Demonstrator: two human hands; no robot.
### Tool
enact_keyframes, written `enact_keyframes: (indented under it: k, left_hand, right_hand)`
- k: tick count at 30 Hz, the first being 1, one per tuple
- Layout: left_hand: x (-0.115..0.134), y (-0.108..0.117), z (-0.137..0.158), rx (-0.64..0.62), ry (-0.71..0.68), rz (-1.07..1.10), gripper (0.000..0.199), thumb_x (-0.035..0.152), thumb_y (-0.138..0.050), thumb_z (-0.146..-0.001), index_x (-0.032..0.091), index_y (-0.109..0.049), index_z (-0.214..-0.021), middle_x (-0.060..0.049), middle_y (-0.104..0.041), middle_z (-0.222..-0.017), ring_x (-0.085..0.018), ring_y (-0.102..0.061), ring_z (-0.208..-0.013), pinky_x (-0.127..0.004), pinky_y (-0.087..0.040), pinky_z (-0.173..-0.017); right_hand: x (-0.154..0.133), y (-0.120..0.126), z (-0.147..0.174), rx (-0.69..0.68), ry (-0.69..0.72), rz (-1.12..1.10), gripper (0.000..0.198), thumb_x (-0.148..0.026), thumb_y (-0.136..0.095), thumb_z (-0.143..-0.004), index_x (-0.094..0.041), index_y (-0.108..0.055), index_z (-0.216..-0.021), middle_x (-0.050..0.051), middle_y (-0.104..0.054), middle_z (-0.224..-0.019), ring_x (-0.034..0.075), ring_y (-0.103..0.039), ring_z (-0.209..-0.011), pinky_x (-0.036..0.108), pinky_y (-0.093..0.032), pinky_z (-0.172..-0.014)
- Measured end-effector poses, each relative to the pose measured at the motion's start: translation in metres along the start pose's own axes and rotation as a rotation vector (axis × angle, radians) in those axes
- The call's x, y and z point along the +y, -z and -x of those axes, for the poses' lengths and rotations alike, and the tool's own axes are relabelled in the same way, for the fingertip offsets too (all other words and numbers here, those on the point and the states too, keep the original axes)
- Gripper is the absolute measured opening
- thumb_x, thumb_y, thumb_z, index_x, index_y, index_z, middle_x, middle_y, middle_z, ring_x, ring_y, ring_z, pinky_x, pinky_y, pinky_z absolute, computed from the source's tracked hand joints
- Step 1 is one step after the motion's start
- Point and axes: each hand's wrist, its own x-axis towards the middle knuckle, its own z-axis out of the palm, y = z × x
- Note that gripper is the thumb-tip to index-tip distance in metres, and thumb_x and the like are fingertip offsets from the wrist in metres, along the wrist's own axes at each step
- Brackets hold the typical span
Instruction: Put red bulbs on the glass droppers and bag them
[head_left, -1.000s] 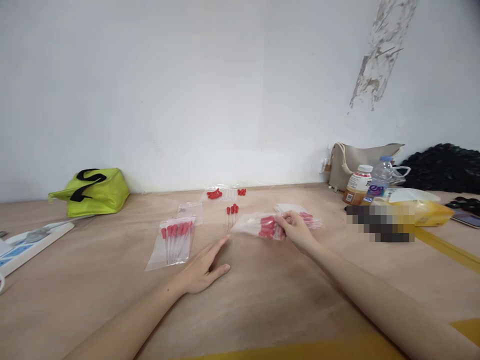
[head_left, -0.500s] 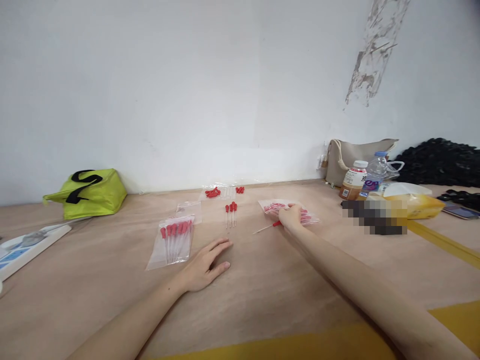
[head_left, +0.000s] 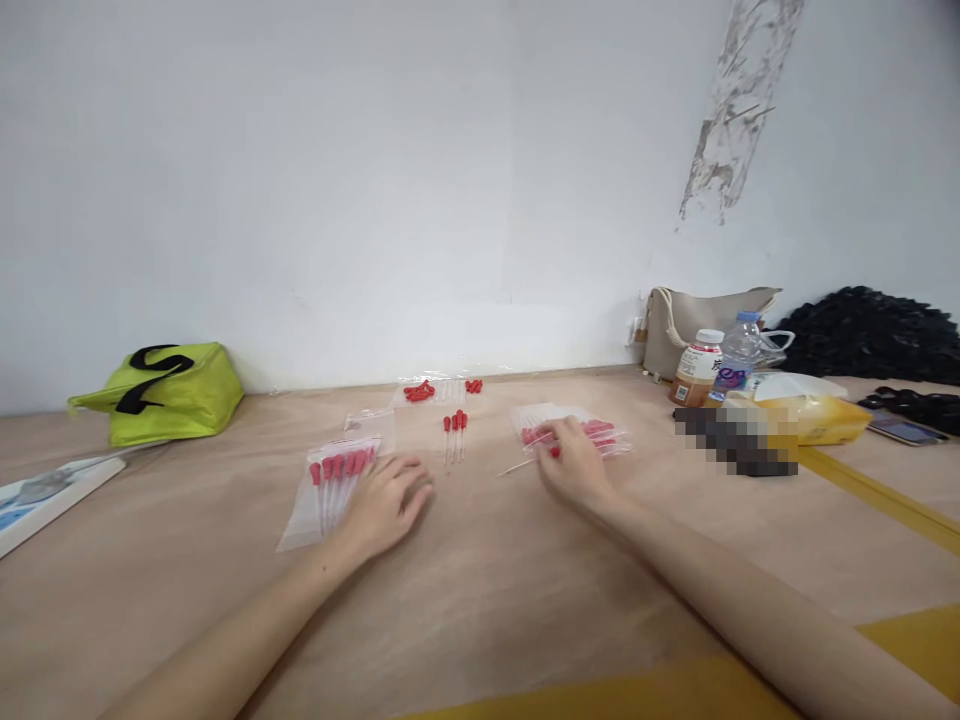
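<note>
My right hand (head_left: pixel 576 462) is at the near edge of a clear bag of red-bulbed droppers (head_left: pixel 600 432), its fingers curled around the red bulb of a loose dropper (head_left: pixel 517 466). That dropper's thin tip points left along the table. My left hand (head_left: pixel 386 503) is open, palm down and fingers loosely bent, over the right edge of another clear bag of droppers (head_left: pixel 336 480). It hides part of that bag. Between my hands and a little farther off, three droppers (head_left: pixel 454 425) lie side by side with bulbs away from me.
Near the wall lie a clear bag with red bulbs and tubes (head_left: pixel 431 392) and a flat clear bag (head_left: pixel 371 425). A green bag (head_left: pixel 176 395) and a power strip (head_left: pixel 60 500) are left. Bottles (head_left: pixel 699 368), a tissue pack (head_left: pixel 817 415) and a phone (head_left: pixel 904 428) sit right.
My left hand has moved left onto the edge of the dropper bag. My right hand has drawn back slightly and its fingers have curled in around the loose dropper's bulb. The view has shifted slightly.
</note>
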Motion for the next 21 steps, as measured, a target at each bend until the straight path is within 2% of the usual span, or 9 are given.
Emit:
enact_keyframes:
  k: [2,3,5,9,12,15,18,21]
  left_hand:
    - [-0.012,0.002,-0.02,-0.106,0.124,-0.177,0.031,0.03,-0.037,-0.085,0.016,-0.064,-0.092,-0.01,-0.06,-0.105,-0.025,-0.049,-0.103,-0.039,-0.032,-0.091]
    - [-0.019,0.002,-0.032,-0.182,0.221,-0.253,0.032,0.029,-0.037,-0.084,0.015,-0.065,-0.088,-0.012,-0.061,-0.101,-0.026,-0.05,-0.102,-0.039,-0.031,-0.091]
    - [-0.033,0.0,-0.057,-0.215,0.334,-0.301,0.032,0.026,-0.04,-0.08,0.007,-0.066,-0.083,-0.02,-0.062,-0.094,-0.032,-0.053,-0.097,-0.044,-0.032,-0.087]
    - [-0.057,-0.01,-0.097,-0.258,0.501,-0.327,0.027,0.024,-0.048,-0.072,0.007,-0.067,-0.082,-0.023,-0.063,-0.092,-0.037,-0.055,-0.092,-0.054,-0.028,-0.085]
    - [-0.066,-0.02,-0.111,-0.296,0.589,-0.326,0.025,0.024,-0.053,-0.067,0.012,-0.067,-0.084,-0.021,-0.064,-0.092,-0.038,-0.057,-0.089,-0.059,-0.027,-0.081]
    - [-0.068,-0.028,-0.114,-0.307,0.618,-0.329,0.024,0.022,-0.053,-0.069,0.012,-0.065,-0.087,-0.02,-0.063,-0.096,-0.038,-0.056,-0.091,-0.058,-0.031,-0.078]
    - [-0.068,-0.032,-0.113,-0.309,0.601,-0.337,0.019,0.015,-0.05,-0.077,0.008,-0.063,-0.09,-0.02,-0.062,-0.098,-0.035,-0.054,-0.094,-0.054,-0.034,-0.079]
    - [-0.069,-0.03,-0.113,-0.326,0.594,-0.342,0.022,0.021,-0.049,-0.085,0.009,-0.056,-0.102,-0.014,-0.057,-0.104,-0.026,-0.054,-0.094,-0.045,-0.042,-0.079]
  right_hand:
    - [-0.003,0.002,0.0,-0.233,0.233,0.08,0.018,-0.022,-0.047,-0.077,-0.022,-0.056,-0.093,0.006,-0.049,-0.101,0.016,-0.051,-0.088,0.028,-0.043,-0.071]
    - [-0.004,0.002,-0.001,-0.311,0.295,0.12,0.017,-0.023,-0.05,-0.077,-0.022,-0.057,-0.092,0.005,-0.048,-0.101,0.016,-0.05,-0.09,0.027,-0.042,-0.071]
    - [-0.003,-0.002,-0.003,-0.383,0.32,0.178,0.018,-0.026,-0.053,-0.076,-0.02,-0.057,-0.092,0.006,-0.048,-0.1,0.017,-0.048,-0.092,0.027,-0.041,-0.073]
    - [0.001,-0.007,-0.006,-0.406,0.288,0.182,0.014,-0.029,-0.052,-0.079,-0.018,-0.056,-0.087,0.006,-0.048,-0.094,0.015,-0.048,-0.088,0.027,-0.04,-0.075]
    - [0.001,-0.004,-0.007,-0.413,0.307,0.19,0.012,-0.029,-0.055,-0.077,-0.018,-0.054,-0.083,0.006,-0.047,-0.093,0.016,-0.047,-0.088,0.027,-0.04,-0.071]
    - [-0.002,0.001,-0.009,-0.458,0.358,0.215,0.013,-0.03,-0.054,-0.078,-0.017,-0.054,-0.081,0.006,-0.047,-0.092,0.017,-0.046,-0.087,0.026,-0.04,-0.066]
    - [-0.004,0.004,-0.009,-0.486,0.424,0.222,0.015,-0.031,-0.054,-0.078,-0.016,-0.055,-0.08,0.007,-0.048,-0.092,0.018,-0.046,-0.087,0.028,-0.04,-0.07]
    - [-0.003,0.003,-0.006,-0.458,0.478,0.214,0.018,-0.032,-0.054,-0.078,-0.015,-0.055,-0.079,0.008,-0.048,-0.091,0.018,-0.044,-0.086,0.031,-0.039,-0.078]
